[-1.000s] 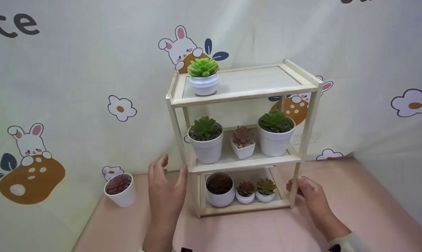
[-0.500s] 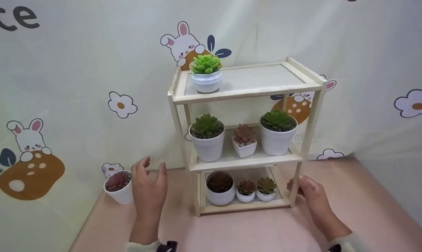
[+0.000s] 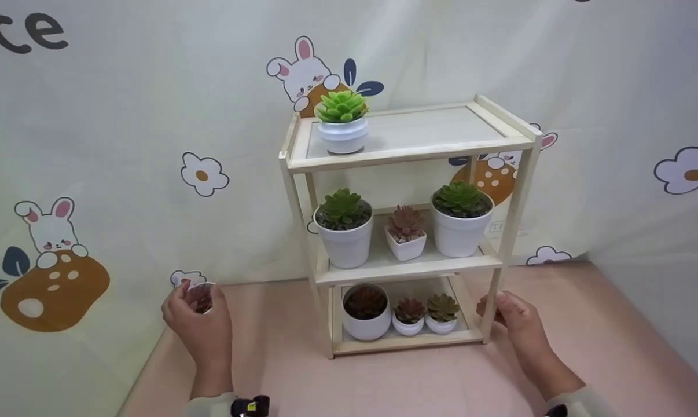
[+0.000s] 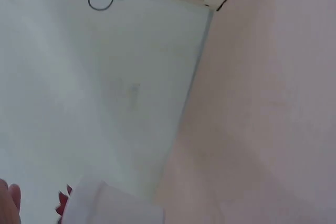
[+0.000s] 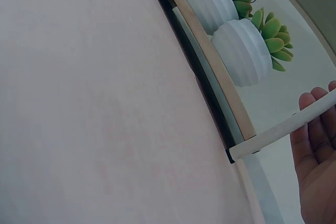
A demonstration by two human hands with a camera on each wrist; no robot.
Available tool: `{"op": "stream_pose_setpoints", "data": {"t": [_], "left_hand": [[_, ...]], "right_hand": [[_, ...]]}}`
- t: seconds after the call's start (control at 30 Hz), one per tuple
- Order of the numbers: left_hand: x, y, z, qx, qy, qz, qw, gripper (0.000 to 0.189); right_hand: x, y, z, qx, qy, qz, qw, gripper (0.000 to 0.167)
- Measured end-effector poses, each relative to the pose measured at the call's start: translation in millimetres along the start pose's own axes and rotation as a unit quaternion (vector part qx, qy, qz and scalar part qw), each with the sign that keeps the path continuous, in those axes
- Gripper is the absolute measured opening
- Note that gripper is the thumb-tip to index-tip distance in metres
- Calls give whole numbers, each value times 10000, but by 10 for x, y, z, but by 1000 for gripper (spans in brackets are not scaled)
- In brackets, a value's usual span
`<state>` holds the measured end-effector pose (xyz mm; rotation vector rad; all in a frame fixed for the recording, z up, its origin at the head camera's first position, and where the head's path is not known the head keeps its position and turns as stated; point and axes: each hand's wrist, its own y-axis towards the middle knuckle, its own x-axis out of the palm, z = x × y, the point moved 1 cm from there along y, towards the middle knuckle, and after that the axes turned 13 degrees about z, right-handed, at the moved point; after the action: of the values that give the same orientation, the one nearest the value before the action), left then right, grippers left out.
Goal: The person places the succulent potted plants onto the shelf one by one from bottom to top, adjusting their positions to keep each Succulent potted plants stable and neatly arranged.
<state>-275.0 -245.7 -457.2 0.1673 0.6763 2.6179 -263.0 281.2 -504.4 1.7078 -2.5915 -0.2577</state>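
Note:
A red succulent in a white pot (image 3: 201, 298) stands on the table left of the shelf. My left hand (image 3: 204, 330) is at this pot, fingers on one side and thumb on the other, covering most of it. In the left wrist view a gap shows between the fingertips (image 4: 9, 200) and the white pot (image 4: 113, 205), and no grip is visible. My right hand (image 3: 517, 321) holds the front right post of the wooden shelf (image 3: 407, 271), with fingers behind the post. In the right wrist view, fingers (image 5: 315, 129) lie behind that post (image 5: 286, 129).
On the top tier stands a bright green succulent (image 3: 342, 124). The middle tier bears two green succulents (image 3: 344, 231) (image 3: 462, 223) around a small pink one (image 3: 406, 234). Below are a round pot (image 3: 366, 321) and two small succulents (image 3: 408, 318) (image 3: 442, 315). A printed cloth (image 3: 123, 116) hangs behind.
My left hand has moved left from beside the shelf to the red succulent's pot. My right hand has stayed at the shelf post, and the shelf's plants have not moved.

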Motion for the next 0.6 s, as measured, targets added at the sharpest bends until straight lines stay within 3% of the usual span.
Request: {"op": "stream_pose_setpoints", "data": {"t": [0.17, 0.4, 0.6], "left_hand": [[-1, 78, -221, -272, 237, 274, 9990, 64], [34, 120, -517, -1459, 294, -93, 9888, 99], [33, 132, -685, -1872, 258, -230, 9817, 114]], "right_hand": [[-3, 1, 3, 16, 54, 36, 10000, 50], [-1, 17, 0, 7, 52, 49, 10000, 50], [-1, -1, 2, 40, -50, -31, 10000, 52]]}}
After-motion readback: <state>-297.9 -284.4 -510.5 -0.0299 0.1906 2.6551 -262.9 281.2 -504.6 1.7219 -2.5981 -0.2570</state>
